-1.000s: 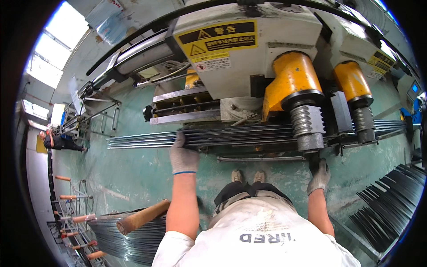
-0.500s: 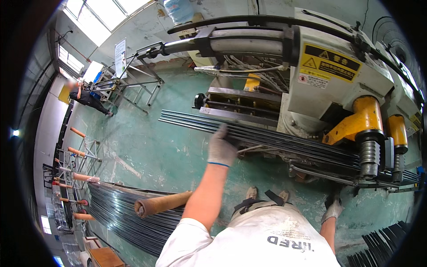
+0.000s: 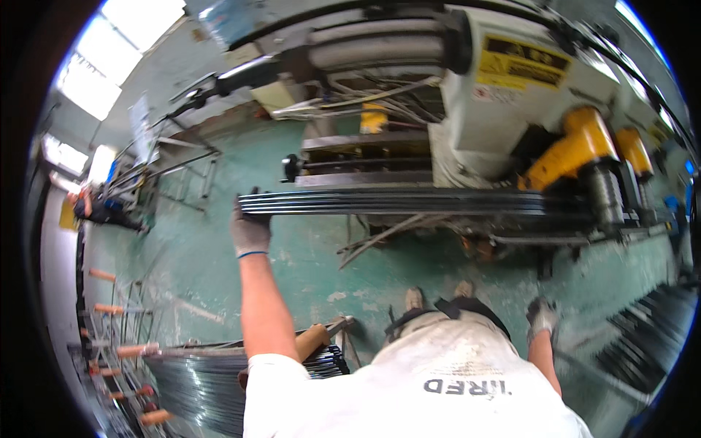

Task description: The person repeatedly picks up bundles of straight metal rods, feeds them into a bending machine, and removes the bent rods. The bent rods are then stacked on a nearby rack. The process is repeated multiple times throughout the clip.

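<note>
My left grey-gloved hand (image 3: 251, 232), arm outstretched, gripping left end of long black metal rods (image 3: 394, 202); right grey-gloved hand (image 3: 542, 318) apart from rods, openness I can't tell.

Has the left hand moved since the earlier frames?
Yes: the left hand has moved left along the black rods, from right of the machine's black knob to left of it.

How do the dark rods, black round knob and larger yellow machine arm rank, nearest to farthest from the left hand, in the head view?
1. Dark rods: their left end meets the left hand.
2. Black round knob: up and right.
3. Larger yellow machine arm: far right.
</note>
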The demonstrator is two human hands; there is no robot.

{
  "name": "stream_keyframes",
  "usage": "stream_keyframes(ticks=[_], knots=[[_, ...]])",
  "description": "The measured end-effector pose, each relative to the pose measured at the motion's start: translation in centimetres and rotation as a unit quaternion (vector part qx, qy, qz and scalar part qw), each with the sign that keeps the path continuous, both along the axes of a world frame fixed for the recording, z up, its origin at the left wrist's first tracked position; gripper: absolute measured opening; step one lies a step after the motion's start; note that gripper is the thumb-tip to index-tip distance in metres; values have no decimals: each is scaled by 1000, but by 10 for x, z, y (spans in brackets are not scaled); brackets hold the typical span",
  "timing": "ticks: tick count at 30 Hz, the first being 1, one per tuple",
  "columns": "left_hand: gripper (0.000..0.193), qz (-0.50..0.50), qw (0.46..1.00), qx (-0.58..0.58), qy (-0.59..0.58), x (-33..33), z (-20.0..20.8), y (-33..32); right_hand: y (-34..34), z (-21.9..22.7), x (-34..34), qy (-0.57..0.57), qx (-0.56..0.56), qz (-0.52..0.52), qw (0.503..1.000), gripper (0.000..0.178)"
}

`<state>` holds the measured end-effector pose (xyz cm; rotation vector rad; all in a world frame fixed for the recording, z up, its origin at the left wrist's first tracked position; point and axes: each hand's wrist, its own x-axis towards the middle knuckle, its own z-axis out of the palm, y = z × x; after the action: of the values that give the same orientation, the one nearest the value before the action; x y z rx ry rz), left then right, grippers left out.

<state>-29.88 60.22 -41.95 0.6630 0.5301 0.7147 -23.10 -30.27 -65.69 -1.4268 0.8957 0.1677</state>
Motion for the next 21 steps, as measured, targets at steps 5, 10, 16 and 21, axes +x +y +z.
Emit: stream_keyframes(ticks=[5,10,16,21], knots=[[58,-52,993,72,76,-23,7,-11,35,50,-4,-1,-92,-40,995,22],[73,-75,972,116,191,-25,25,-16,38,52,6,41,-90,11,995,38],[78,45,990,52,126,-17,22,-31,40,35,53,76,-106,169,977,40],[78,172,981,-60,66,4,-20,-103,26,40,92,85,-115,173,974,36]])
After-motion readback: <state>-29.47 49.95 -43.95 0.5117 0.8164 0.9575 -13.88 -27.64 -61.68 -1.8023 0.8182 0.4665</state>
